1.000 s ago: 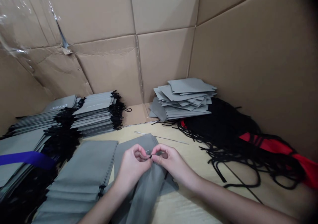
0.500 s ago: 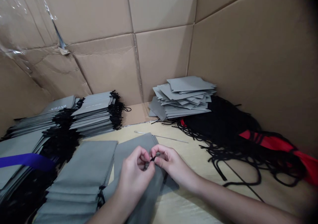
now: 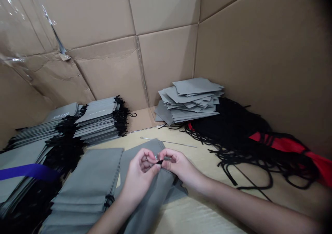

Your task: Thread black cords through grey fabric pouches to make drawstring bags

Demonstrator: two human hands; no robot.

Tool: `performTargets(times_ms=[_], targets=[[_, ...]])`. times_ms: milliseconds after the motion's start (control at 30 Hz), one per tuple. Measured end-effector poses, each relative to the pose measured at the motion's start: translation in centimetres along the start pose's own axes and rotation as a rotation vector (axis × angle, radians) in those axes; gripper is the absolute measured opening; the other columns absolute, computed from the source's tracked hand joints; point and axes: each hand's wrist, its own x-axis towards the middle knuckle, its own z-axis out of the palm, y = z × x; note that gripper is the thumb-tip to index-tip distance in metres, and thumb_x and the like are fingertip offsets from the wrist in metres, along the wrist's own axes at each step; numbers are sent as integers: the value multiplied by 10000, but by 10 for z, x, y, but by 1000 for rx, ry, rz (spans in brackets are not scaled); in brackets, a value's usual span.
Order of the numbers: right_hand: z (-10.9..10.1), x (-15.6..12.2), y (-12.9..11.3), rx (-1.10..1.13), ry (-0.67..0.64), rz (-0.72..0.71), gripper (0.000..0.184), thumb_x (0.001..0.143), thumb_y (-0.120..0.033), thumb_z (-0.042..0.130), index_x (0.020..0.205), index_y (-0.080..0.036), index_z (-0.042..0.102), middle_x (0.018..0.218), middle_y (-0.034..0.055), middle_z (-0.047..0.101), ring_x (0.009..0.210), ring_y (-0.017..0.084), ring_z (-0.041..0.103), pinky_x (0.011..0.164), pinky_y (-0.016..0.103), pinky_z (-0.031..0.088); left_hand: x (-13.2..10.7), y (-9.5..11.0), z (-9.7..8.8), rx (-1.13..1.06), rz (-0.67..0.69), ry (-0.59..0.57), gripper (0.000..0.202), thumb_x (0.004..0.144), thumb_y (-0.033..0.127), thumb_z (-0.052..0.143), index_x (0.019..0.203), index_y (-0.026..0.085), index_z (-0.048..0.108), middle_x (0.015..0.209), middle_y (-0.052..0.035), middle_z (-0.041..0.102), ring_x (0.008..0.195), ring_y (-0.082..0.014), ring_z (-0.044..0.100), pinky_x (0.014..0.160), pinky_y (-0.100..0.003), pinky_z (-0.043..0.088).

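Observation:
Both my hands work close together over a grey fabric pouch (image 3: 149,199) lying on a pale wooden table (image 3: 199,216). My left hand (image 3: 138,178) pinches the pouch's top hem. My right hand (image 3: 177,165) pinches a short black cord end (image 3: 160,162) against that hem. A small silvery metal piece (image 3: 156,157) shows between my fingers, partly hidden. A thin metal rod (image 3: 168,143) lies on the table just beyond my hands.
Stacked grey pouches with black cords (image 3: 95,120) stand at the left, with a flat pile (image 3: 83,185) near my left arm and a blue strap (image 3: 28,171). A loose grey pile (image 3: 190,99), black cord heap (image 3: 230,123) and red cloth (image 3: 287,146) lie right, against cardboard walls (image 3: 259,54).
My fingers have shifted slightly at the hem, and the black cord end remains between them. The whole view has tilted a little.

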Motion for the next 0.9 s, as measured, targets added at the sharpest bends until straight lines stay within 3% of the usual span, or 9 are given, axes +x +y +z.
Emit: performTargets(times_ms=[133, 300, 433, 533, 667, 800, 900], targets=[[1, -1, 1, -23, -4, -21, 387, 637, -531, 677, 737, -182, 541, 738, -7, 520, 729, 156, 464, 653, 240, 339, 1, 0, 1, 5, 12, -11, 223, 639, 179, 651, 708, 186, 439, 668, 36, 522, 616, -92, 537, 558, -173, 413], [3, -8, 4, 14, -89, -7, 384, 715, -557, 596, 784, -198, 481, 749, -19, 483, 705, 143, 445, 645, 236, 345, -2, -5, 6, 181, 101, -24, 152, 685, 115, 546, 710, 195, 419, 696, 32, 502, 624, -94, 526, 558, -176, 397], [7, -13, 3, 40, -100, -12, 382, 725, -557, 587, 783, -200, 465, 730, -25, 452, 700, 138, 424, 647, 233, 336, -4, -10, 1, 501, 326, -80, 139, 707, 74, 492, 709, 201, 437, 691, 21, 494, 640, -114, 510, 596, -200, 395], [8, -14, 2, 80, -64, 76, 371, 712, -535, 611, 751, -198, 460, 688, -29, 448, 649, 129, 413, 590, 222, 323, -4, -10, -7, 722, 477, -182, 107, 761, 96, 468, 756, 200, 493, 725, -2, 504, 655, -130, 507, 606, -218, 385], [7, -14, 2, 132, -46, 173, 355, 707, -509, 624, 728, -180, 491, 668, -29, 458, 592, 108, 392, 527, 203, 295, -2, -10, -11, 735, 471, -263, 122, 806, 126, 435, 834, 206, 521, 783, -26, 539, 705, -149, 529, 633, -231, 397], [8, -15, 1, 222, -18, 232, 328, 688, -452, 662, 693, -171, 492, 658, -30, 472, 594, 105, 417, 543, 199, 317, 0, -14, -7, 606, 356, -148, 108, 750, 124, 504, 804, 210, 467, 737, 3, 546, 648, -127, 525, 593, -207, 398], [8, -16, 4, 285, 2, 279, 275, 704, -391, 666, 720, -177, 493, 677, -29, 506, 606, 107, 447, 554, 199, 334, -1, -17, -5, 615, 342, -66, 132, 722, 127, 524, 790, 213, 451, 731, 14, 538, 636, -121, 524, 593, -203, 397]])
